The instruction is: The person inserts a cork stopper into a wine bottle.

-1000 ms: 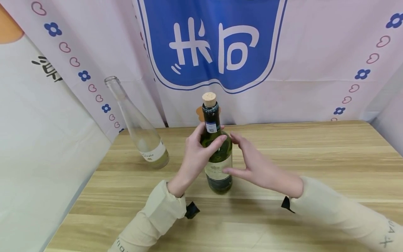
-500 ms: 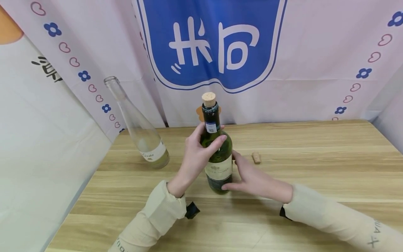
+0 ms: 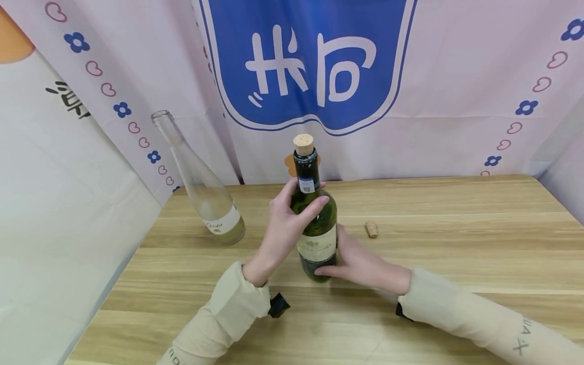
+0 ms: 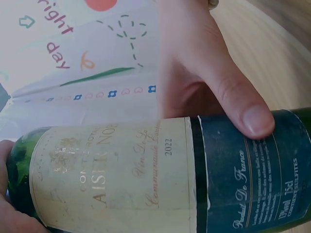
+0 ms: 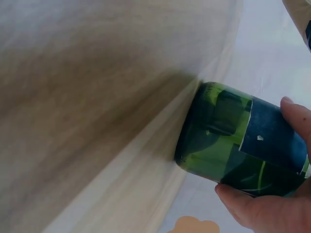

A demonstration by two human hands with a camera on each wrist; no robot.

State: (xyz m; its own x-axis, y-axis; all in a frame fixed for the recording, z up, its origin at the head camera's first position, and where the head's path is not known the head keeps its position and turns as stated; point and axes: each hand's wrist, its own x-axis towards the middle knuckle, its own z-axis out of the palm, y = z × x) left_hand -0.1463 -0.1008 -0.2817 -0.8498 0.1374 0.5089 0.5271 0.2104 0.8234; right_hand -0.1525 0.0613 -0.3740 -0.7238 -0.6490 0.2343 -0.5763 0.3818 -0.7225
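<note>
A green wine bottle (image 3: 317,244) stands upright on the table, a cork (image 3: 303,144) in its mouth. My left hand (image 3: 285,218) grips its shoulder below the neck, thumb across the front. Low on the bottle, my right hand (image 3: 362,262) holds the right side, its thumb near the base. In the left wrist view, the right thumb (image 4: 257,119) lies on the dark lower label (image 4: 233,170). The right wrist view shows the bottle's base (image 5: 209,131) close to the table, with right fingers (image 5: 262,208) around the body.
A clear bottle (image 3: 221,220) with a white label stands at the left on the wooden table (image 3: 447,228). A small loose cork (image 3: 371,229) lies right of the green bottle. Behind the table hangs a printed cloth (image 3: 447,66) with a blue emblem.
My right hand has moved down the green bottle from its shoulder and now holds it low. The loose cork has come into view beyond that hand. My left hand has stayed in place.
</note>
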